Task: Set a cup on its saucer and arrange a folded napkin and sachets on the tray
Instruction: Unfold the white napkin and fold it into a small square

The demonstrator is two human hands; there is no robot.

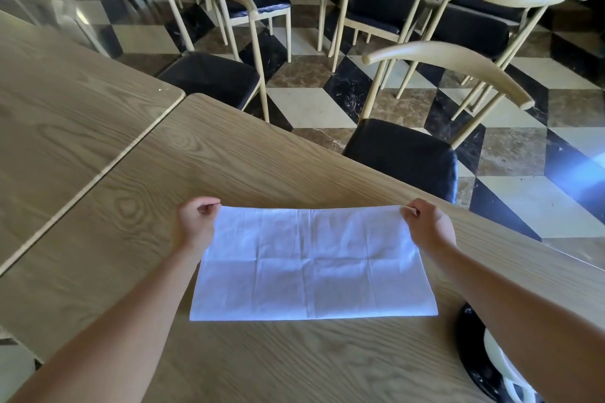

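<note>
A white cloth napkin (311,265) lies spread flat on the wooden table (229,167), creased into panels. My left hand (196,222) pinches its far left corner and my right hand (425,226) pinches its far right corner. At the lower right a black round tray (471,357) shows under my right forearm, with white crockery (497,360) on it, mostly hidden. No sachets can be seen.
A second wooden table (65,101) abuts on the left. Pale wooden chairs with black seats (402,154) stand along the far table edge, over a checkered tile floor (311,105). The far edge of the table runs just beyond my hands.
</note>
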